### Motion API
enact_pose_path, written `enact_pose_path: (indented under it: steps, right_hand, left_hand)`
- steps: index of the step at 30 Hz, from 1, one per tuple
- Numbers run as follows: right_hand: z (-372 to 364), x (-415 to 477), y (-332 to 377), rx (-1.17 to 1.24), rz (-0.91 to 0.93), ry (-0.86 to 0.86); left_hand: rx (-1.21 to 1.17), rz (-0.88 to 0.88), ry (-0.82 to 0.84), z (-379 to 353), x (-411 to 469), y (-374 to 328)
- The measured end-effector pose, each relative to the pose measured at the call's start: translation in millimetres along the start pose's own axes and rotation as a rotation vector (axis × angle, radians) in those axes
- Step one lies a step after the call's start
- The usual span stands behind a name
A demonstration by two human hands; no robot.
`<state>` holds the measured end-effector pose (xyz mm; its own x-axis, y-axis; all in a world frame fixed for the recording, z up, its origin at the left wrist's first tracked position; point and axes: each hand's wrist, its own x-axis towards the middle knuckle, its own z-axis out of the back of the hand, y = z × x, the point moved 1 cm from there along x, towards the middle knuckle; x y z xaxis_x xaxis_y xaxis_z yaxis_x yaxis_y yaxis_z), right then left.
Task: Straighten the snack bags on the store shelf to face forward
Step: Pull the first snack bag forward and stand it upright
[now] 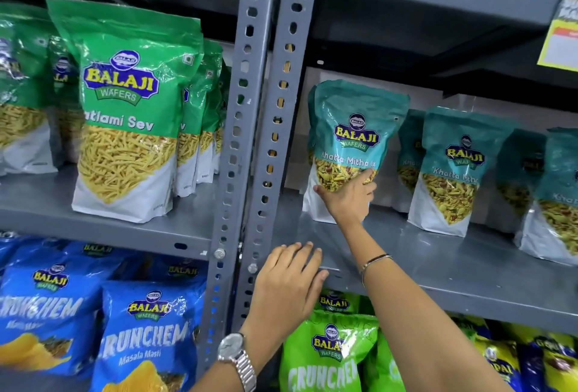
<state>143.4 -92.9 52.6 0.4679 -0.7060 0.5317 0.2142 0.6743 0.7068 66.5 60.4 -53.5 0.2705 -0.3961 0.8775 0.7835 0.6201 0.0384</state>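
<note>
A teal Khatta Mitha Mix bag (353,129) stands upright at the left end of the right-hand grey shelf (438,266), its front facing me. My right hand (347,200) grips its lower part, fingers spread over the clear window. More teal bags (453,169) stand to its right, some turned slightly. My left hand (287,282) rests flat on the shelf's front edge beside the upright post, holding nothing; a watch is on that wrist.
Two perforated grey posts (259,116) split the shelving. Green Ratlami Sev bags (125,116) fill the left shelf, blue Crunchem bags (147,335) sit below them, and green Crunchem bags (328,351) lie under the right shelf. A yellow price tag (560,44) hangs at top right.
</note>
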Motion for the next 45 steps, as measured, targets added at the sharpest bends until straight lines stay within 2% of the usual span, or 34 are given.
enact_pose_path:
  steps: [13, 26, 45]
  right_hand:
    - [60, -61, -4, -0.082, 0.007, -0.049]
    - [96, -97, 1, -0.136, 0.038, -0.079]
    - [100, -104, 0, -0.167, 0.049, -0.114]
  left_hand:
    - [-0.008, 0.066, 0.109, 20, 0, -7]
    - [0.075, 0.034, 0.150, 28, -2, -6]
    - [0.085, 0.040, 0.080, 21, -7, -6]
